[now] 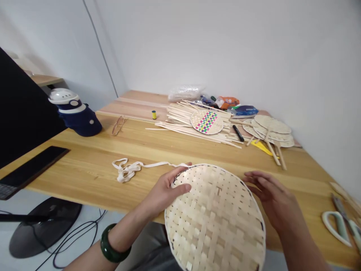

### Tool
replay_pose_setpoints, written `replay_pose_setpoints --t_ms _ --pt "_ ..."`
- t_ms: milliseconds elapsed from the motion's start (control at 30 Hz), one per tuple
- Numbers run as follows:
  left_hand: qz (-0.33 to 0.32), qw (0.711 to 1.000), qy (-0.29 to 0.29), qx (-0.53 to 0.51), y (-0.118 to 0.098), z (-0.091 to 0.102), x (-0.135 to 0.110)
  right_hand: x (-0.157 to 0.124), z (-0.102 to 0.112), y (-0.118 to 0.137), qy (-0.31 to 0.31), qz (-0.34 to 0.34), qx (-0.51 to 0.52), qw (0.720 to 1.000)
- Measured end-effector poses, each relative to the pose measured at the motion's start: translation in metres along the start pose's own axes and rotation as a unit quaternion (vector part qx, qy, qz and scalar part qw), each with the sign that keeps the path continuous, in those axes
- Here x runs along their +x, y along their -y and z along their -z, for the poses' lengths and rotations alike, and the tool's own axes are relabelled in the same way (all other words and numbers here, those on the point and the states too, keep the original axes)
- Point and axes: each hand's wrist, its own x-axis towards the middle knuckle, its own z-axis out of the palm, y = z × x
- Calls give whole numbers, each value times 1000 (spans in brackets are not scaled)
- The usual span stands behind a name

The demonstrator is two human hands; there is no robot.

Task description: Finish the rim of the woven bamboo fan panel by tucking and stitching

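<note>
A blue jug stands by the table's left edge. White ribbon runs to the left hand, which holds a round woven mat out over the front edge. The right hand is loosely bent and looks empty, near the mat's right rim. Scissors lie near the front right corner.

Woven disc: pale straw, checked weave w/ a few tan patches, rim white w/ dk dashes. L of disc: ribbon, plain off-white; bangle, deep green. Beyond disc: sm. round mat, natural w/ diag. checks in pink, green, purple & yellow; strips, pale cream; marker, black; spool, yellow. R of disc: scissors, white & pale-green handles. Tabletop around disc: honey-brown w/ streaky grain.
</note>
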Motion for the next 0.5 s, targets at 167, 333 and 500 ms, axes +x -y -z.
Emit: replay_pose_setpoints --t_ms 167,333,500 --pt "-24 994 66 89 5 -6 -5 -4 -50 12 223 -132 -86 962" --pt "-40 987 86 131 -2 -8 -11 -6 -80 8 390 -126 -83 908" --pt "-63 978 96 175 -4 -8 -16 -12 -87 9 414 -129 -50 900"
